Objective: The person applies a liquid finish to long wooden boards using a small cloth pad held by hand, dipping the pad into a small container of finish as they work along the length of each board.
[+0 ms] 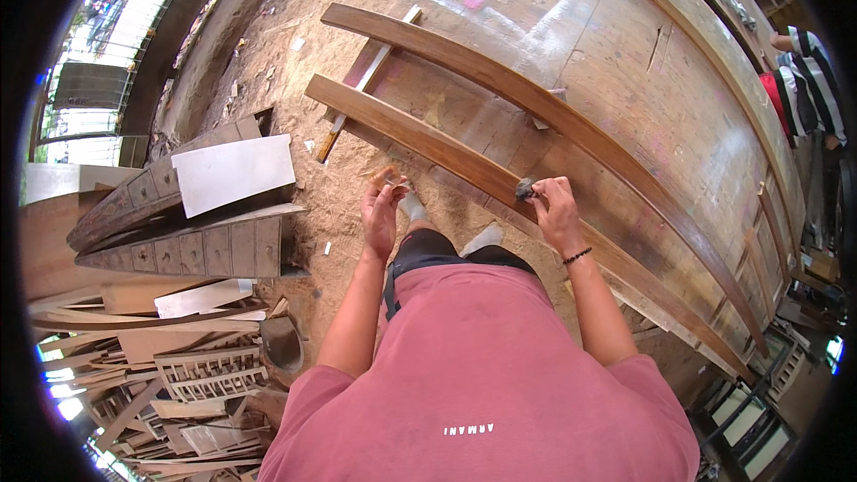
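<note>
My right hand (555, 212) is closed on a dark grey, crumpled wad of cloth (525, 188), which is at the near edge of a long brown wooden beam (428, 133). My left hand (382, 214) is raised to the left of it, above the sandy ground, its fingers curled together. Whatever small thing those fingers pinch, if anything, is too small to make out. Beyond the near beam lies a second, curved brown beam (500, 80), roughly alongside it. A pale wooden strip (373, 70) crosses under the left ends of both.
The beams rest over a broad, paint-stained wooden worktable (625, 71). Two dark curved wooden pieces (192, 248) lie at left, a white sheet (234, 171) over one. Scrap wood (192, 411) is piled at lower left. A person in striped clothing (808, 80) is at far right.
</note>
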